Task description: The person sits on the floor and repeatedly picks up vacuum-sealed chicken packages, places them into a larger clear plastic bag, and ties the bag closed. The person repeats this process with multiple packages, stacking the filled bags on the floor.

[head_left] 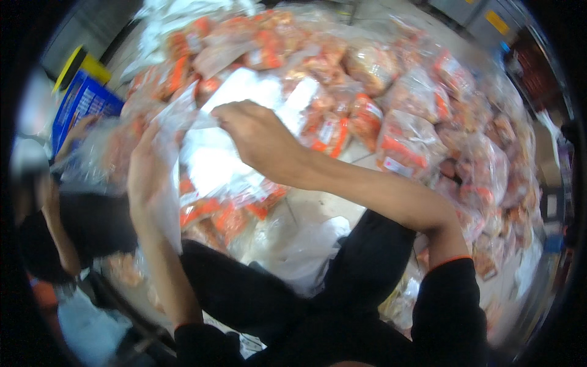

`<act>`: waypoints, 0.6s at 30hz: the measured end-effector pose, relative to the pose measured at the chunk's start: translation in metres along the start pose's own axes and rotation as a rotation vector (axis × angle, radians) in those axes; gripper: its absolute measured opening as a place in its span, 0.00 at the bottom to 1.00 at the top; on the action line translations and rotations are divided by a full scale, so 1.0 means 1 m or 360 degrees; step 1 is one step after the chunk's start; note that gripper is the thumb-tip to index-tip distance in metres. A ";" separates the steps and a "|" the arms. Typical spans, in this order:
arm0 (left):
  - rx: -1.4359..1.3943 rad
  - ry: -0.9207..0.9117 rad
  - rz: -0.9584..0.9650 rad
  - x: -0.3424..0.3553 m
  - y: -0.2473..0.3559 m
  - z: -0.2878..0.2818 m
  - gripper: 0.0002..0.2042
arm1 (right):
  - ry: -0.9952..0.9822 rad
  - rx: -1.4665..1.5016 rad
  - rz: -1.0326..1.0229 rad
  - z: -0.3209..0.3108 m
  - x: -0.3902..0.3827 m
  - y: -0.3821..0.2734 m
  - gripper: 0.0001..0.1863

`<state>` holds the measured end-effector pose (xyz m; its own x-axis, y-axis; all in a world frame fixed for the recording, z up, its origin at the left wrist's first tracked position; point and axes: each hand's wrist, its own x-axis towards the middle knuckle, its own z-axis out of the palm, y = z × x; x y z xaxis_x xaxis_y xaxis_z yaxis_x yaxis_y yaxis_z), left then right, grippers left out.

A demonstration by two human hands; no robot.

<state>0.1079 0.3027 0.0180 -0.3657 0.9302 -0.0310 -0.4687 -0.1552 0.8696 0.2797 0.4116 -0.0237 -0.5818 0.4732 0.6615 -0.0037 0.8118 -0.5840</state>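
Observation:
My left hand [147, 168] is closed on the side of a thin, clear-white plastic bag [173, 153], which hangs down along my left forearm. With fingers pinched together, my right hand [257, 134] grips the same bag's upper edge, so a corner of it stretches between both hands. Motion blurs part of the bag. Under and beyond my right hand lies a stack of white plastic bags [214, 162], on top of packed bags. Those are clear bags with orange print [330, 131], filled with pinkish pieces that look like raw meat.
More filled bags [477, 165] are heaped in an arc at the front and right. A crumpled clear bag [299, 244] lies between my legs. Left of me sits another person, whose forearm [58, 235] shows, near a blue container [85, 107]. Metal cabinets [483, 18] stand behind.

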 end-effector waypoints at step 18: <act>0.1149 -0.0111 0.0004 -0.004 -0.009 0.007 0.14 | 0.0009 0.1311 0.0973 0.012 0.016 0.026 0.21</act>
<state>0.1193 0.3026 0.0135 -0.3027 0.9529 -0.0182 0.1885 0.0786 0.9789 0.2604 0.4359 -0.0341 -0.6675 0.7307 0.1430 -0.2663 -0.0549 -0.9623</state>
